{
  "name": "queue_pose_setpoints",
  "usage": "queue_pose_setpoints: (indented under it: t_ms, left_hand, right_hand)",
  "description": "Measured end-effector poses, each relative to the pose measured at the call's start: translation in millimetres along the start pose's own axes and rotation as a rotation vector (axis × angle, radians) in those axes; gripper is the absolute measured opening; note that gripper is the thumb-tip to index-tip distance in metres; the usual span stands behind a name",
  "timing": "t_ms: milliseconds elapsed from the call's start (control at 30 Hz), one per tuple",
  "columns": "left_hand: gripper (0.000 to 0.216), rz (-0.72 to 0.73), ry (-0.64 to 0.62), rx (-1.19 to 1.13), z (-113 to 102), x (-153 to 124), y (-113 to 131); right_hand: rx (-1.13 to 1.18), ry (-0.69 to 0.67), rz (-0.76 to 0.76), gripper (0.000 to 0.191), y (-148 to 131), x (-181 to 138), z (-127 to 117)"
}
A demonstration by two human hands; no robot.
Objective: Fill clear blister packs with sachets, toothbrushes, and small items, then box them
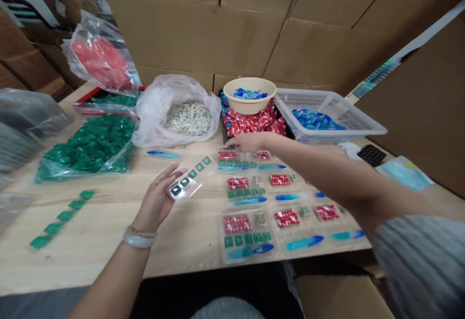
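My left hand is closed on one end of a clear film strip with green squares, which slants up and to the right above the table. My right hand reaches across to the back row of sets, fingers pinched together at a clear pack with a red packet and green squares. What the fingertips hold, if anything, is too small to make out. Nearer me lie more sets, each with a red patterned packet and a blue slim piece; some also have a row of green squares.
A row of green squares lies at left, before a bag of green pieces. Behind stand a white bag of small pieces, a cream bowl on red packets, and a white basket. A cardboard wall closes the back.
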State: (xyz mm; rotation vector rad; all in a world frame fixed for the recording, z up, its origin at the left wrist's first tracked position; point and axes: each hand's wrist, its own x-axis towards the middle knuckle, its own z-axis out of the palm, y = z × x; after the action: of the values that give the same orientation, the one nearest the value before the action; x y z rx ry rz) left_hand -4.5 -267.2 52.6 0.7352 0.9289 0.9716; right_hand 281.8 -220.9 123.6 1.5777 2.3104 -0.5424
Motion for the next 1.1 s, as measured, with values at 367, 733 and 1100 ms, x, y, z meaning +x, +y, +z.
queue_pose_setpoints:
  t_ms: [367, 733, 1100]
  left_hand:
    - [0.030, -0.165, 0.114, -0.065, -5, 36, -14]
    - [0.045, -0.275, -0.288, 0.114, 185, 74, -72]
    - [0.032, 0.636, -0.538, 1.560, 212, 78, -139]
  right_hand:
    - [-0.084, 0.445, 0.133, 0.043, -11, 9, 119]
    - [1.161, 0.879, 0.602, 0.033, 82, -74, 144]
    - [0.422, 0.621, 0.996, 0.030, 119, -83, 155]
